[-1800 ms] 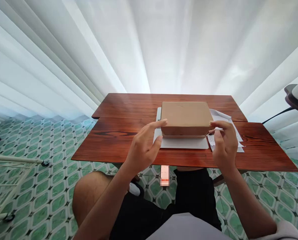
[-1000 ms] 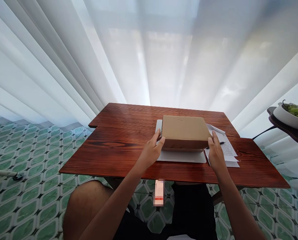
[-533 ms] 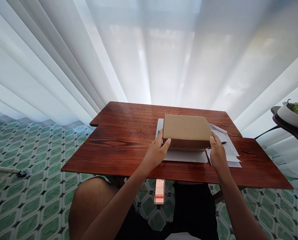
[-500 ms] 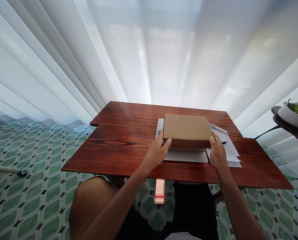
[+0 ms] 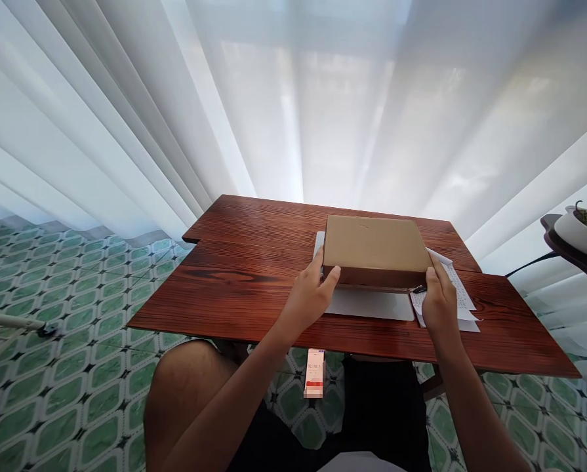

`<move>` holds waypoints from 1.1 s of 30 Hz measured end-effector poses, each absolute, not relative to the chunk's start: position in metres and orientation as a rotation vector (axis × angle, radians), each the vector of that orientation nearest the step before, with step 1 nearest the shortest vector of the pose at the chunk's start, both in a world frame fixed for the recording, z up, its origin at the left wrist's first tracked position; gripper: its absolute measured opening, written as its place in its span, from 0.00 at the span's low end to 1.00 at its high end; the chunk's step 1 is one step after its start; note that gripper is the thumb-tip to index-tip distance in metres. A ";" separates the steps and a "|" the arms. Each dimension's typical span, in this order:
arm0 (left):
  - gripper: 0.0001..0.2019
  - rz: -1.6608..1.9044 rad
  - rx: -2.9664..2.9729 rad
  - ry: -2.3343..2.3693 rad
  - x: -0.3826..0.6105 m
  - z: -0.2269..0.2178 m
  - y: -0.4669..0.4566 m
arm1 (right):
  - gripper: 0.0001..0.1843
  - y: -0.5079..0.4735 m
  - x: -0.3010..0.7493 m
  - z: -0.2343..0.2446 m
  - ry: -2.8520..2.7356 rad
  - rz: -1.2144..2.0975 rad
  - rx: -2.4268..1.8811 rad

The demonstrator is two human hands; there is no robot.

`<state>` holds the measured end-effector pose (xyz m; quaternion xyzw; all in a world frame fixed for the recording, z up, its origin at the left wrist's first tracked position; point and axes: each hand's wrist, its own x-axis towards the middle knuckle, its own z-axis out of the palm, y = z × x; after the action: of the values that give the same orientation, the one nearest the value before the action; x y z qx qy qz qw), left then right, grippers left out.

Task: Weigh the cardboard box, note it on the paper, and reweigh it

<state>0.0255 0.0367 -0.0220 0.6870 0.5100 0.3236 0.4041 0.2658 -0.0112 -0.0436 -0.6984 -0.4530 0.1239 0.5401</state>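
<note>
A brown cardboard box (image 5: 376, 244) is held between my two hands over the table. My left hand (image 5: 309, 292) grips its near left corner, thumb on the front face. At the near right corner, my right hand (image 5: 439, 298) is closed on the box, fingers along its side. Beneath the box lies a flat, pale silver-grey panel, perhaps a laptop (image 5: 372, 305), mostly hidden by it. Sheets of paper with writing (image 5: 463, 298) lie under and beside my right hand, and a dark pen (image 5: 420, 289) shows between that hand and the box.
The reddish-brown wooden table (image 5: 234, 282) has a stepped left edge. A phone with a lit screen (image 5: 315, 373) is below the table's front edge. To the right, a white bowl of green fruit (image 5: 583, 233) sits on a dark stand. White curtains (image 5: 293, 98) hang behind the table.
The box has risen slightly and shifted a little right in my hands, showing more of the silver-grey panel below. My right hand now covers more of the papers. The view has shifted slightly.
</note>
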 end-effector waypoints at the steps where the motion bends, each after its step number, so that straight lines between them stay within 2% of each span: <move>1: 0.34 0.822 1.739 1.293 0.023 -0.021 0.037 | 0.32 -0.010 0.264 -0.043 -1.083 0.288 -1.653; 14: 0.31 0.981 1.748 1.419 -0.013 0.001 0.042 | 0.32 0.007 0.239 -0.025 -1.207 0.339 -1.607; 33: 0.29 1.170 1.735 1.842 -0.074 0.021 0.046 | 0.32 0.028 0.180 -0.019 -1.346 0.499 -1.475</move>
<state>-0.0736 0.0458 0.0211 0.6126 0.6504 0.4132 0.1761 0.1800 0.0275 -0.0191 -0.6139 -0.5604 0.2075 0.5158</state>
